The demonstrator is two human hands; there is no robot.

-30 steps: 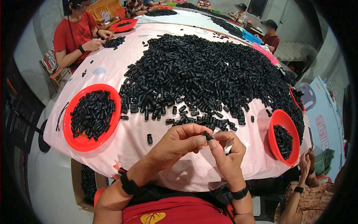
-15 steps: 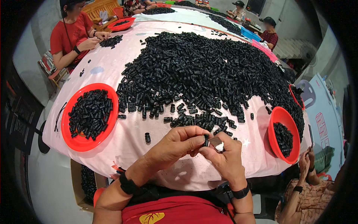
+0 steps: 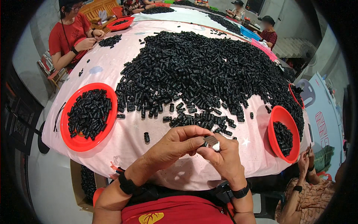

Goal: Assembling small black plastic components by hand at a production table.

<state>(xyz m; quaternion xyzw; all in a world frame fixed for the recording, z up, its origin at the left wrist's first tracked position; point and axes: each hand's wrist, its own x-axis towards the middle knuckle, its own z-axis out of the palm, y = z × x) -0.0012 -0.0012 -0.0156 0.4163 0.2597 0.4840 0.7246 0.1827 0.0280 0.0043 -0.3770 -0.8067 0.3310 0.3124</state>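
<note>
Over the near edge of the table, my left hand (image 3: 179, 143) pinches a small black plastic piece (image 3: 206, 143) between thumb and fingers; most of the piece is hidden. Close against it, my right hand (image 3: 226, 160) is closed on a short flat metal blade (image 3: 212, 140) with a white wrapped end. The blade lies right by the piece, and my two thumbs nearly meet there. Just beyond my hands is a loose cluster of black plastic pieces (image 3: 201, 119), small and cylinder-like. A single black piece (image 3: 146, 137) stands apart to the left of my left hand.
A big heap of black pieces (image 3: 201, 67) covers the middle of the pink cloth (image 3: 156, 123). Red bowls of pieces stand at left (image 3: 64, 125) and right (image 3: 274, 143). A cardboard box (image 3: 76, 186) is below on the left. Co-workers sit at both sides and the far end.
My right hand and the blade have shifted slightly left, so the blade now covers more of the black piece. My left hand stays nearly in place.
</note>
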